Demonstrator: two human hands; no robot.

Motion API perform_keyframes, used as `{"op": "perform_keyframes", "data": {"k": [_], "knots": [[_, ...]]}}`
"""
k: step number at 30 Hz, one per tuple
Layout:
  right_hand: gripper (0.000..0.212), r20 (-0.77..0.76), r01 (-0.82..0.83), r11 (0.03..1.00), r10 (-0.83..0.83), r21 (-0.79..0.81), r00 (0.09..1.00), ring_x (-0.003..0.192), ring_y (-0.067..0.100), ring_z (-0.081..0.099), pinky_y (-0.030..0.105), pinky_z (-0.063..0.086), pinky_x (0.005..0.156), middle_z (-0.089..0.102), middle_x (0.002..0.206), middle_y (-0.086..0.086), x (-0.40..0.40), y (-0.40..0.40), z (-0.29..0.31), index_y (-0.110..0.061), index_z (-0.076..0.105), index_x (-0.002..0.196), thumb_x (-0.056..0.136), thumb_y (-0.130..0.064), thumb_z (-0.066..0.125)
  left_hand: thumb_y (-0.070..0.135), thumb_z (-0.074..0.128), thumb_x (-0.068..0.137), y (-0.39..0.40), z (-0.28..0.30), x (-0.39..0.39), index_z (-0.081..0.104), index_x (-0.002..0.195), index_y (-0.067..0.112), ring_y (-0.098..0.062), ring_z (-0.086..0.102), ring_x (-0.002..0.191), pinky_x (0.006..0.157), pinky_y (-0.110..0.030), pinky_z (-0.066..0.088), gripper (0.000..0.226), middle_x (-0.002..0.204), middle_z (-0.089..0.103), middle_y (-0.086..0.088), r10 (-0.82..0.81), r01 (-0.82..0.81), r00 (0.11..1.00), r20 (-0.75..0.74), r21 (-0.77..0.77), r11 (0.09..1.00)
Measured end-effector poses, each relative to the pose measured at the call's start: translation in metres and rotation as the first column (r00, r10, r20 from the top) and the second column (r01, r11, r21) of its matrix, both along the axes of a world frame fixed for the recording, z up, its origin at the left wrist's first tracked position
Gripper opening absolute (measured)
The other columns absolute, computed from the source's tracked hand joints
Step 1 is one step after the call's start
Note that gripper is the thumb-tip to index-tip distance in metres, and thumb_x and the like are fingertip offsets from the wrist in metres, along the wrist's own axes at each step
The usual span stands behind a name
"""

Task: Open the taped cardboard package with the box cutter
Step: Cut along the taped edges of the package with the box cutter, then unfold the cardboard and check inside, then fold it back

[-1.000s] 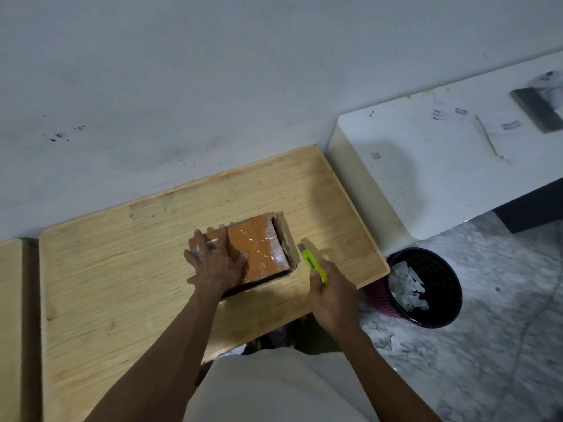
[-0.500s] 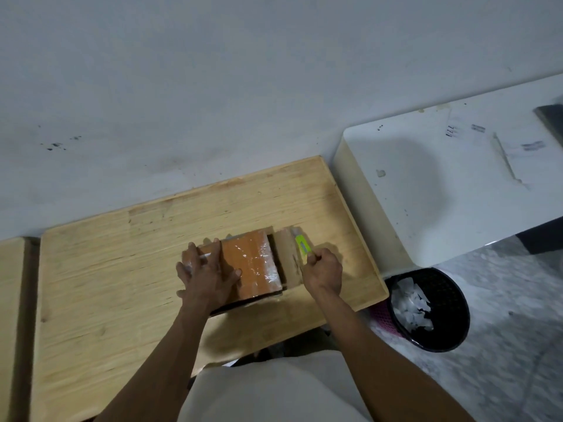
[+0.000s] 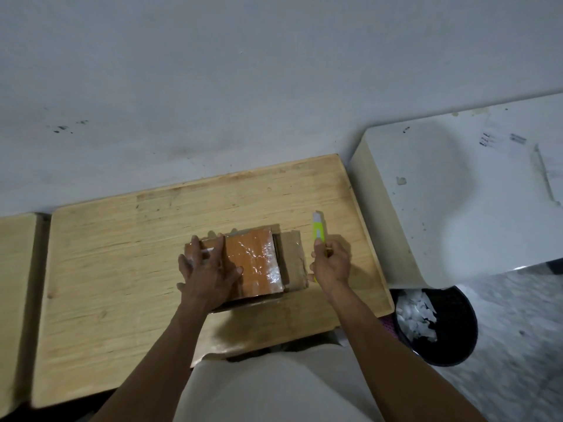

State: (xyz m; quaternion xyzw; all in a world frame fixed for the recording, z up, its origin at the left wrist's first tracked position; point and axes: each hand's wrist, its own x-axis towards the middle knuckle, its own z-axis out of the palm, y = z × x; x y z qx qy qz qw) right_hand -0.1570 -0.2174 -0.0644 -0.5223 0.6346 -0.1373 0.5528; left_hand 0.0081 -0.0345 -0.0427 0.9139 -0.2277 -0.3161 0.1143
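Since half a second ago the right hand (image 3: 330, 263) has drawn back off the package's right side, and the box cutter (image 3: 318, 236) now stands clear of the cardboard, pointing toward the table's far edge. One wooden table (image 3: 122, 269) carries the work; a second wooden top (image 3: 15, 284) shows at the left, beside its left edge, and one white counter (image 3: 457, 193) stands past its right edge. One black waste basket (image 3: 441, 324) holding white scraps sits on the floor off the table's near right corner. One cardboard package (image 3: 256, 260) lies near the middle of the table, closer to the near edge, its orange top glossy with clear tape and a brown flap (image 3: 294, 260) folded out on its right side. The left hand (image 3: 207, 269) lies flat on the package's left half, fingers spread, pressing down rather than gripping. The right hand's grip is closed around the yellow-green cutter just beside the flap, thumb along the handle. Whether the blade is extended cannot be told.
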Motion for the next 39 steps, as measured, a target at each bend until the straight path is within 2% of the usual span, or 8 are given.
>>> {"op": "perform_keyframes", "data": {"k": [3, 7, 13, 19, 24, 28, 31, 39], "knots": [[0.014, 0.141, 0.039, 0.995, -0.051, 0.087, 0.989, 0.054, 0.014, 0.050, 0.027, 0.046, 0.045, 0.066, 0.079, 0.005, -0.002, -0.008, 0.010, -0.019, 0.067, 0.088, 0.098, -0.025, 0.058, 0.059, 0.061, 0.087, 0.000, -0.003, 0.001, 0.007, 0.152, 0.051, -0.038, -0.018, 0.149, 0.114, -0.069, 0.014, 0.085, 0.161, -0.027, 0.002, 0.001, -0.001, 1.000, 0.007, -0.008, 1.000], [0.015, 0.191, -0.026, 0.997, 0.011, 0.079, 0.982, 0.059, 0.016, 0.050, 0.028, 0.046, 0.047, 0.062, 0.080, 0.010, -0.008, -0.018, 0.013, -0.005, 0.069, 0.103, 0.097, -0.007, 0.055, 0.058, 0.062, 0.087, -0.002, -0.001, 0.000, 0.007, 0.152, 0.052, -0.038, -0.019, 0.148, 0.112, -0.071, 0.016, 0.086, 0.162, -0.026, 0.003, 0.015, -0.015, 1.000, 0.002, -0.010, 1.000], [0.039, 0.242, -0.206, 0.973, 0.176, 0.107, 0.954, 0.081, 0.011, 0.060, 0.026, 0.055, 0.060, 0.066, 0.115, 0.000, -0.024, -0.023, 0.007, -0.019, 0.052, 0.137, 0.100, -0.005, 0.050, 0.058, 0.062, 0.087, -0.002, -0.001, 0.000, 0.007, 0.152, 0.053, -0.036, -0.021, 0.148, 0.111, -0.071, 0.018, 0.086, 0.161, -0.028, 0.005, 0.029, -0.029, 1.000, -0.002, 0.000, 1.000], [0.014, 0.227, -0.124, 0.992, 0.127, -0.028, 0.966, 0.067, 0.013, 0.056, 0.027, 0.050, 0.053, 0.064, 0.082, 0.004, -0.026, -0.012, -0.007, -0.018, 0.068, 0.101, 0.099, -0.022, 0.055, 0.065, 0.059, 0.084, 0.005, -0.016, 0.007, 0.002, 0.150, 0.055, -0.036, -0.014, 0.151, 0.116, -0.066, 0.009, 0.088, 0.162, -0.028, -0.002, -0.030, 0.030, 0.999, 0.034, -0.002, 1.000], [0.033, 0.193, -0.121, 0.992, 0.125, -0.035, 0.973, 0.069, 0.010, 0.059, 0.031, 0.055, 0.062, 0.069, 0.092, -0.001, -0.017, -0.015, -0.010, -0.032, 0.053, 0.124, 0.099, -0.011, 0.053, 0.065, 0.059, 0.084, 0.005, -0.018, 0.007, 0.004, 0.151, 0.054, -0.035, -0.014, 0.151, 0.116, -0.065, 0.009, 0.087, 0.162, -0.026, -0.003, -0.038, 0.037, 0.998, 0.052, 0.009, 0.999], [0.030, -0.036, -0.290, 0.941, 0.288, -0.174, 0.957, 0.089, 0.022, 0.060, 0.039, 0.056, 0.079, 0.060, 0.101, 0.011, -0.014, -0.020, -0.016, -0.017, 0.061, 0.128, 0.100, -0.013, 0.051, 0.063, 0.060, 0.085, 0.003, -0.018, 0.006, 0.004, 0.152, 0.053, -0.036, -0.017, 0.150, 0.116, -0.065, 0.009, 0.087, 0.162, -0.026, -0.003, -0.030, 0.030, 0.998, 0.048, 0.002, 1.000], [0.019, -0.252, -0.307, 0.910, 0.239, -0.279, 0.938, 0.098, 0.030, 0.056, 0.031, 0.044, 0.076, 0.057, 0.102, 0.015, -0.010, -0.020, -0.023, -0.005, 0.066, 0.110, 0.096, -0.010, 0.055, 0.063, 0.060, 0.085, 0.003, -0.018, 0.006, 0.004, 0.151, 0.054, -0.036, -0.015, 0.150, 0.116, -0.065, 0.010, 0.088, 0.162, -0.027, -0.002, -0.030, 0.030, 0.998, 0.050, 0.005, 1.000], [0.011, -0.545, -0.376, 0.865, 0.150, -0.331, 0.825, 0.104, 0.029, 0.055, 0.049, 0.050, 0.087, 0.067, 0.092, 0.005, -0.010, -0.015, -0.015, -0.016, 0.066, 0.083, 0.082, -0.025, 0.073, 0.062, 0.060, 0.085, 0.005, -0.016, 0.005, 0.003, 0.151, 0.054, -0.037, -0.016, 0.150, 0.116, -0.065, 0.012, 0.088, 0.161, -0.028, -0.001, -0.036, 0.036, 0.999, 0.039, 0.001, 0.999]]}}
